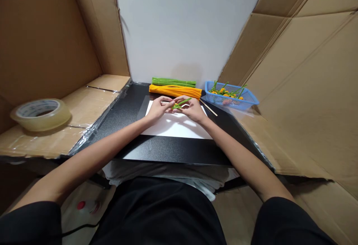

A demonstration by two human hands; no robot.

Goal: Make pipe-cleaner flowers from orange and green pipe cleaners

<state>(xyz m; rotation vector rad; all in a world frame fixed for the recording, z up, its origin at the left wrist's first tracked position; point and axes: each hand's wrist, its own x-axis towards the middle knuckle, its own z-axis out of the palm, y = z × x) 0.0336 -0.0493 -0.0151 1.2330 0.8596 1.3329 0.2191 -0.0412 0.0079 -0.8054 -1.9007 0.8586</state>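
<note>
Between my two hands, above a white sheet (179, 128), is a small orange and green pipe-cleaner piece (176, 106) with a green stem pointing up to the right. My left hand (160, 108) pinches its left side with thumb and fingers. On the other side, my right hand (192, 110) has its fingers closed around the stem end. The piece's finer shape is partly hidden by my fingers. Just behind my hands lie a bundle of orange pipe cleaners (176, 90) and a bundle of green pipe cleaners (173, 82).
A blue basket (246, 105) of similar green and orange pieces stands at the back right. A thin wooden stick (209, 108) lies beside the sheet. A tape roll (63, 116) rests on cardboard at left. Cardboard walls (307, 81) flank the black table (167, 151).
</note>
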